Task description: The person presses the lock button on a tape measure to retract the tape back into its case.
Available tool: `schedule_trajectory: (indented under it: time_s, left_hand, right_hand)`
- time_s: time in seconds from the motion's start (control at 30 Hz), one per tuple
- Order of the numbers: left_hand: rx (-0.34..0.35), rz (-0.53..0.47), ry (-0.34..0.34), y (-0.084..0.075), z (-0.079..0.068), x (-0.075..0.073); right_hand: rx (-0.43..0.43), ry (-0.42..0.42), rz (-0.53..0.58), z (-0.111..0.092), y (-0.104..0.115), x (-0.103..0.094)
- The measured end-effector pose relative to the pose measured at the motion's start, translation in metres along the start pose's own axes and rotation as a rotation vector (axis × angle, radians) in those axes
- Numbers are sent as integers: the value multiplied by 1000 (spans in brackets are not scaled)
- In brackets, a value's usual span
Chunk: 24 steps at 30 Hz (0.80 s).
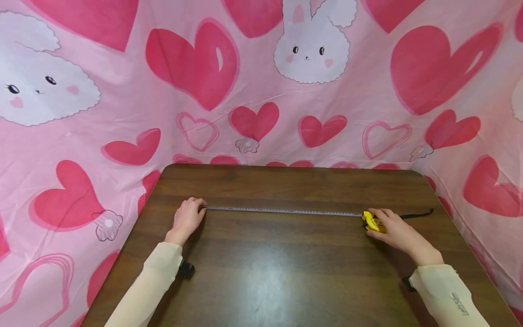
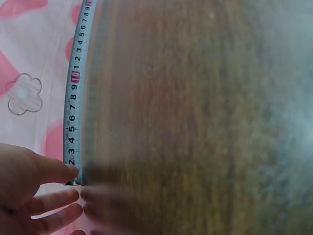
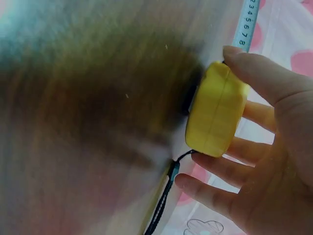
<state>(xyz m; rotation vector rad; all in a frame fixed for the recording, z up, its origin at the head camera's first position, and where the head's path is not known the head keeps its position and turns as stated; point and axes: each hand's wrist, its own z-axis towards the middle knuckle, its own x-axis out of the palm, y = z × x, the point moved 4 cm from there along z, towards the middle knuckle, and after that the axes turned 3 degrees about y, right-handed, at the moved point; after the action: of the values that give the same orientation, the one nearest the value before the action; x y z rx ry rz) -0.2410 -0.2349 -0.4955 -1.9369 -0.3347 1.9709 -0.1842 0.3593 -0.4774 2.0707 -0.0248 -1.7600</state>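
A yellow tape measure (image 1: pixel 371 221) sits near the table's right side, its pale blade (image 1: pixel 282 210) drawn out in a straight line to the left. My right hand (image 1: pixel 402 231) grips the case, thumb on one side and fingers on the other in the right wrist view. At the far end my left hand (image 1: pixel 189 220) pinches the blade tip. In the left wrist view the thumb (image 2: pixel 58 171) presses on the blade beside the printed 2, and the metal end hook shows just below it. A black wrist strap (image 3: pixel 164 196) trails from the case.
The brown wooden table (image 1: pixel 265 254) has rounded back corners. Behind and beside it hangs a pink cloth (image 1: pixel 261 91) printed with hearts and white rabbits. Dark devices are strapped on both wrists, at the ends of the light sleeves (image 1: pixel 153 272).
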Motion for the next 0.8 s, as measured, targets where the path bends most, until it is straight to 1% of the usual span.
schedule_trajectory:
  time_s: [0.13, 0.43, 0.57, 0.7, 0.8]
  left_hand:
    - [-3, -3, -10, 3, -1, -3]
    - [23, 19, -13, 2, -3, -7]
    - [34, 35, -22, 2, -3, -7]
    - [43, 41, -12, 3, -4, -8]
    - [47, 31, 1, 5, -4, -8]
  right_hand:
    - [-7, 3, -10, 2, -2, -1]
    - [-84, -32, 3, 6, 2, -2]
    - [-91, -12, 12, 7, 2, -1]
    - [-108, 13, 44, 8, 1, 1]
    - [-162, 1, 59, 7, 2, 0]
